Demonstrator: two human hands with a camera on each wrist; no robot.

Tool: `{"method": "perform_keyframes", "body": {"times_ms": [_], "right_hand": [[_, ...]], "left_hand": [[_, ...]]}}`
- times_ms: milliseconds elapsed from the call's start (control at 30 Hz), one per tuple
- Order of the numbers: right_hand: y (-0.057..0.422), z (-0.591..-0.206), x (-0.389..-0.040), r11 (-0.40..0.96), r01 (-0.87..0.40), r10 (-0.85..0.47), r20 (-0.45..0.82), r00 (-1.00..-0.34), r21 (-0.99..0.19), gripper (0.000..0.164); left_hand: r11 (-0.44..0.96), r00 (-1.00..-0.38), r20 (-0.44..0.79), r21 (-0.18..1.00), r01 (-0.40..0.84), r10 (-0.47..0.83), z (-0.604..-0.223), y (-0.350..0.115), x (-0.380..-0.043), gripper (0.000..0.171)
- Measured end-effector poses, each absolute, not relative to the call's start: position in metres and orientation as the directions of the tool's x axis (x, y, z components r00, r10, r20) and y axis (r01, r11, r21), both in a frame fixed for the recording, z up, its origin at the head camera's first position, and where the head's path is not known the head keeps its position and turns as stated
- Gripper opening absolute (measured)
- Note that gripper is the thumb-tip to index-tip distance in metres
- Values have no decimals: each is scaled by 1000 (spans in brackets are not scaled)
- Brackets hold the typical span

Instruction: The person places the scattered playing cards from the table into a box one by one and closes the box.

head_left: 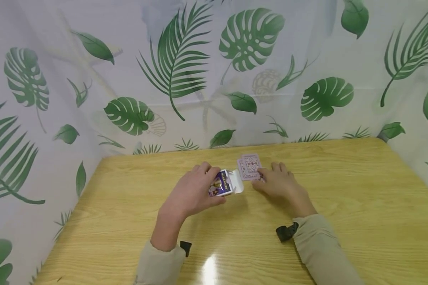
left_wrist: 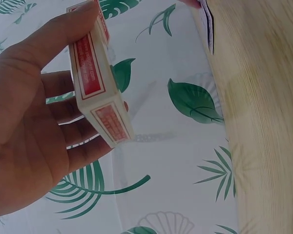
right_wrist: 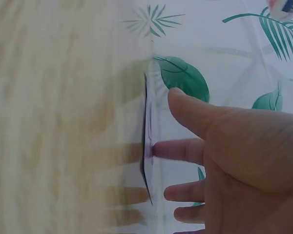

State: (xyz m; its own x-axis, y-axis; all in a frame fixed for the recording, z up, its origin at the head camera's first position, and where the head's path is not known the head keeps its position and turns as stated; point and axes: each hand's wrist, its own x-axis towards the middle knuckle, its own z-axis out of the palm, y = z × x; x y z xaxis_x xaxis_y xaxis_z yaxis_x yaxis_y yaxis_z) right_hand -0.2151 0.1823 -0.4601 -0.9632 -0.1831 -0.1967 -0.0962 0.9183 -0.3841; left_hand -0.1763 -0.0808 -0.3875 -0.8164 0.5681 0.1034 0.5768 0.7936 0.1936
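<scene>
My left hand (head_left: 192, 190) grips a playing card box (head_left: 220, 183) between thumb and fingers, above the table. The box has a purple printed face, and its white end flap stands open toward the right. In the left wrist view the box's (left_wrist: 90, 66) red-and-white narrow side and end show. Several playing cards (head_left: 250, 164) lie overlapped on the table, patterned backs up. My right hand (head_left: 279, 183) is at their near right edge. In the right wrist view, one outstretched fingertip touches the cards (right_wrist: 147, 131), while the thumb stays apart from them.
The wooden table (head_left: 242, 241) reaches back to a white cloth (head_left: 196, 134) printed with green leaves, which hangs behind it and along the sides. Black straps (head_left: 285, 232) circle both wrists over beige sleeves.
</scene>
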Motion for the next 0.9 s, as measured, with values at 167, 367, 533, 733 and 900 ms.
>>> {"method": "perform_keyframes", "body": {"times_ms": [167,367,533,733,900], "right_hand": [[193,-456,-216,925,-84,-149,-151,-977,-370,57],[207,-449,-214,912,-50,-126,-162,-979,-406,32],[213,-449,-213,900,-1,-69,-140,-988,-435,31],[216,-453,-214,928,32,-25,-146,-989,-372,58],[226,-453,-215,914,-20,-98,-173,-980,-404,43]], "left_hand": [[795,-815,104,183,579,569,-387,-81,-177,70],[800,-821,94,187,570,563,-386,-82,-176,71],[802,-824,84,192,565,561,-385,-82,-177,71],[801,-824,80,196,565,561,-386,-81,-177,70],[802,-822,80,188,567,563,-386,-81,-177,70]]}}
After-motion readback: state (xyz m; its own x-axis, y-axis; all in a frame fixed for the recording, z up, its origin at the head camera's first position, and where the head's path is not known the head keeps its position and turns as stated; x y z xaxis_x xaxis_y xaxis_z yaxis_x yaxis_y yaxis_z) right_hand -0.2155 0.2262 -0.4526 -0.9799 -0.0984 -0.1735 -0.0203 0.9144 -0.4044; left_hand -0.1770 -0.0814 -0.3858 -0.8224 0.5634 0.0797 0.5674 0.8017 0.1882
